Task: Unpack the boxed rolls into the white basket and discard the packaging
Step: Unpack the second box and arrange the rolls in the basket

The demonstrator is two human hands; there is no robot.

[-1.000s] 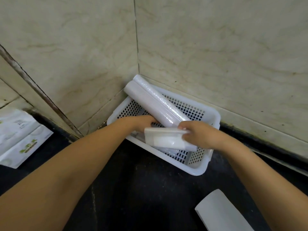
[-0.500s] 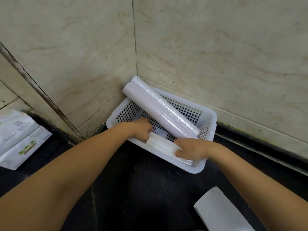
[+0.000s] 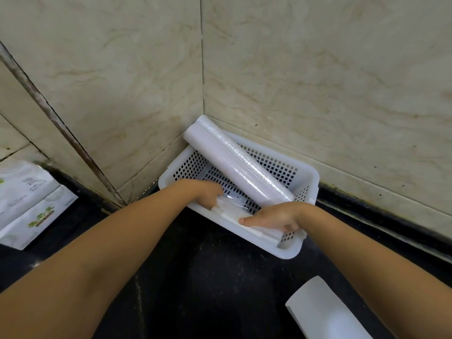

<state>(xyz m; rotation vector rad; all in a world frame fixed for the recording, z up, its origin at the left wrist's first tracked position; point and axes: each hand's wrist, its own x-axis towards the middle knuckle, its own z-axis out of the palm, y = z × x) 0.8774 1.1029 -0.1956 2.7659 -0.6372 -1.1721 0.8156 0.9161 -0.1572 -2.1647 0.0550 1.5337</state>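
Observation:
A white perforated basket [image 3: 307, 172] sits in the corner of two tiled walls on a black counter. Two long white rolls [image 3: 234, 162] lie diagonally in it, their far ends sticking out over the rim at the corner. Along the near wall of the basket lies a flat white wrapped pack [image 3: 234, 211]. My left hand [image 3: 208, 194] holds its left end inside the basket. My right hand [image 3: 274, 216] presses on its right part, fingers flat over it.
A white box or packaging piece [image 3: 322, 311] lies on the black counter at the lower right. White printed packets [image 3: 27, 201] lie at the left edge. Beige tiled walls close off the back and left.
Both hands have lowered the flat white pack from above the near rim down into the basket along its near wall. The two long rolls have stayed put.

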